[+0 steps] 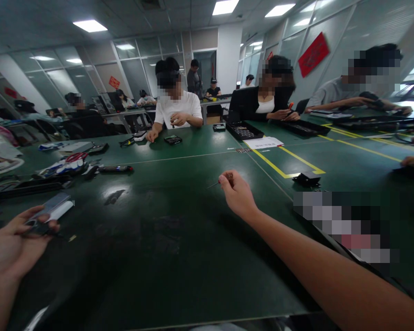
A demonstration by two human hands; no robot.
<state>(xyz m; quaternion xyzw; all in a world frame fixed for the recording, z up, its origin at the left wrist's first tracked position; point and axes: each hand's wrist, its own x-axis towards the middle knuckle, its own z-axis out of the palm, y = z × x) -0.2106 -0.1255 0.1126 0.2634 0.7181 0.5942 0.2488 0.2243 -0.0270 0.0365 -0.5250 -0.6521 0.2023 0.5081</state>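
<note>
At the left edge, my left hand [24,239] is closed around a flat grey-and-white device [57,207] with a glossy face. Its lower part is hidden by my fingers, and a dark piece shows between them. Over the middle of the table, my right hand [237,193] grips a small screwdriver [213,185]. Its thin metal shaft points left, and a bit of brown handle shows above the fingers. The two hands are well apart. Below the device, a tiny pale scrap [72,238] lies on the green table [179,280].
A black marker [115,169] and a pile of tools with red handles [76,157] lie at the left. To the right are a small black part [307,179] and a tray, partly blurred. Across the table, co-workers [177,108] sit near black trays [244,130] and a white paper [265,142].
</note>
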